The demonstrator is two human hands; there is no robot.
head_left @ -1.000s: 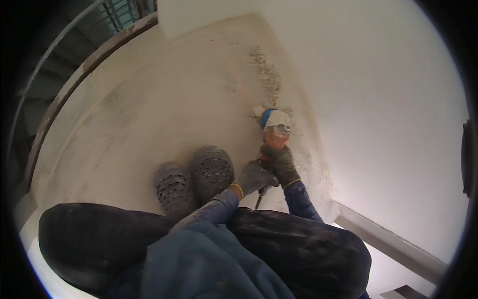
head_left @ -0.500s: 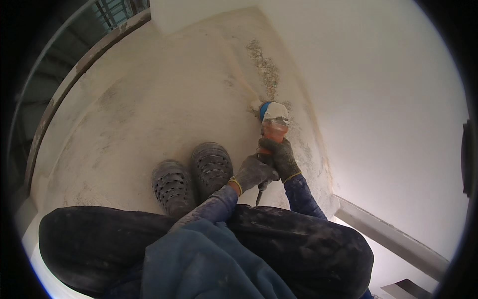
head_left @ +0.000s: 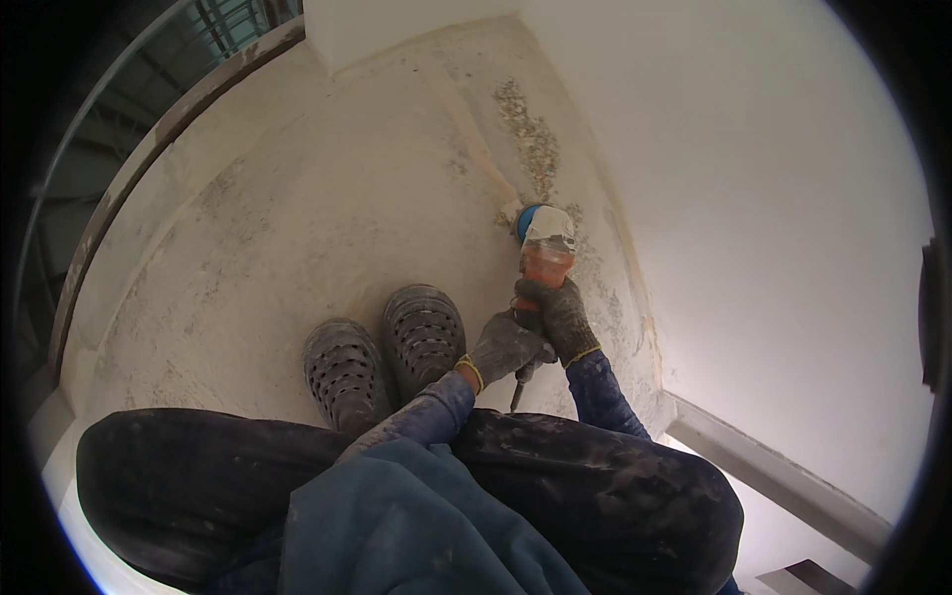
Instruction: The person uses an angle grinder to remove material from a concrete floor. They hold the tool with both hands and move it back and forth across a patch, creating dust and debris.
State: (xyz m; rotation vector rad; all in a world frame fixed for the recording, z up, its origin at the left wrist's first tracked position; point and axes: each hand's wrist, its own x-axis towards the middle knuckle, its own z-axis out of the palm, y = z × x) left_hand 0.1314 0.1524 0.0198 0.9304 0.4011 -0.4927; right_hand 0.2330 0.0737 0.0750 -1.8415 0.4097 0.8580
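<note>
An orange angle grinder [head_left: 546,263] with a pale, dust-coated guard rests its blue disc [head_left: 528,220] against the dusty floor [head_left: 327,198]. My gloved right hand [head_left: 562,319] is wrapped round its body just behind the orange part. Lower down, my gloved left hand [head_left: 506,345] closes on the rear of the handle, with its fingers partly hidden. A dark cord [head_left: 521,385] runs from the handle's end toward my right leg. Just beyond the disc, a strip of rough, stony floor [head_left: 531,139] stretches away.
My dusty grey clogs [head_left: 382,352] stand left of the grinder. A white wall [head_left: 754,198] rises close on the right, with a pale ledge [head_left: 783,471] near its lower end. Along the far left, a raised floor edge [head_left: 164,139] borders a darker area with metal railings.
My hands and the grinder have hardly moved. The floor around the disc looks slightly less hazy, and its stony strip shows more clearly.
</note>
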